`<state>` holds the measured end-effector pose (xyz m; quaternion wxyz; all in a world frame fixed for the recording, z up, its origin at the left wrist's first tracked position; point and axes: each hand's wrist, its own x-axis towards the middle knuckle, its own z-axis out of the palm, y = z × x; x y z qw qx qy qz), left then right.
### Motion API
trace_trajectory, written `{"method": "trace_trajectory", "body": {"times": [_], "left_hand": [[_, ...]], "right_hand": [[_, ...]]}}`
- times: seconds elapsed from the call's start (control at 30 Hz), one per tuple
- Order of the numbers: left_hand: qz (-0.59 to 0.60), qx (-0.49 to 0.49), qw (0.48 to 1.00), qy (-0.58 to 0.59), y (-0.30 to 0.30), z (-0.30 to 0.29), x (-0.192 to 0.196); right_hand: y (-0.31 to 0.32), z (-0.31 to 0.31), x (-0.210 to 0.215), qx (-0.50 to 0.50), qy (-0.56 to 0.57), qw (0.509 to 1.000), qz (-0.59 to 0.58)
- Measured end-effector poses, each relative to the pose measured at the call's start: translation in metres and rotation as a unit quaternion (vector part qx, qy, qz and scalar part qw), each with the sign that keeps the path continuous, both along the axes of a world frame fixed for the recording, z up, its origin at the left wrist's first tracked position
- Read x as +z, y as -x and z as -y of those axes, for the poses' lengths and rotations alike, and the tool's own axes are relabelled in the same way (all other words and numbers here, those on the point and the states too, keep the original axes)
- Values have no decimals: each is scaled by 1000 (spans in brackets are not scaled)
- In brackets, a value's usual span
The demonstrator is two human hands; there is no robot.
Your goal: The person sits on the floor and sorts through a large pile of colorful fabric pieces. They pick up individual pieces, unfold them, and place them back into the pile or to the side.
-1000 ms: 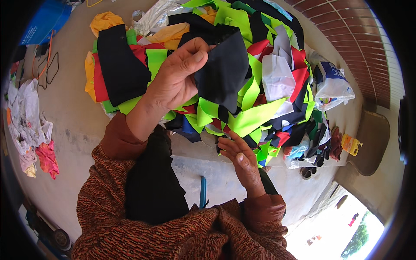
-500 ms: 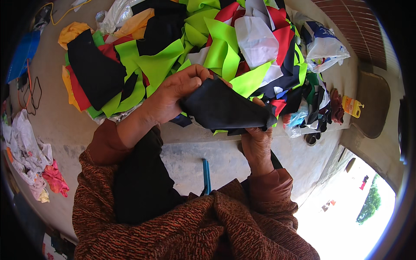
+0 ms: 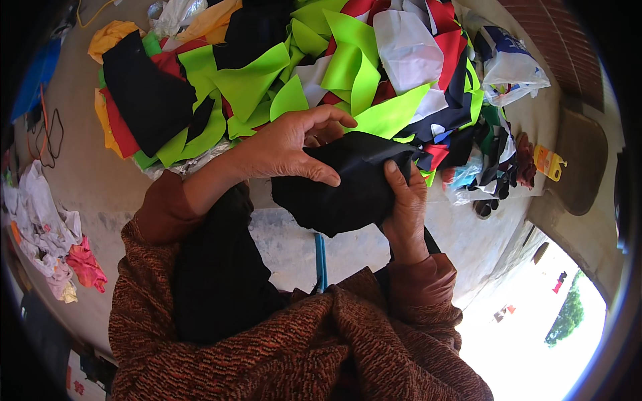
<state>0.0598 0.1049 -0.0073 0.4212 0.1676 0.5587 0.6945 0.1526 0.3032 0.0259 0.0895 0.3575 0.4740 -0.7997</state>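
A black fabric piece with a curved, uneven lower edge is held up in front of me, spread wide. My right hand grips it at its right end, thumb on the near face and fingers behind. Over the left part of the cloth, my left hand has its thumb and fingers apart in a wide curve. Its thumb tip lies over the fabric; whether it touches is hard to tell. Just beyond both hands lies a heap of cut fabric, with lime-green pieces, a white piece and a large black piece.
Plastic bags and dark red shoes are at the right of the heap, near a yellow container. Crumpled pale cloths lie on the floor at left. A blue bar stands between my knees.
My left hand has let go of the black fabric and its fingers have spread. The narrow, folded cloth has opened out wider. My right hand has turned, its thumb now on the near face.
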Motion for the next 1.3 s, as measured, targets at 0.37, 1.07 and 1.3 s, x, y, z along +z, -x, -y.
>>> {"method": "trace_trajectory", "body": {"times": [0.37, 1.07, 1.3], "left_hand": [[11, 166, 985, -44, -4, -3, -24], [183, 296, 937, -40, 10, 23, -29], [-37, 271, 959, 78, 9, 46, -29]], "right_hand": [[-4, 1, -2, 197, 1, 979, 43], [0, 9, -9, 50, -46, 996, 53], [-11, 1, -17, 125, -76, 989, -38]]}}
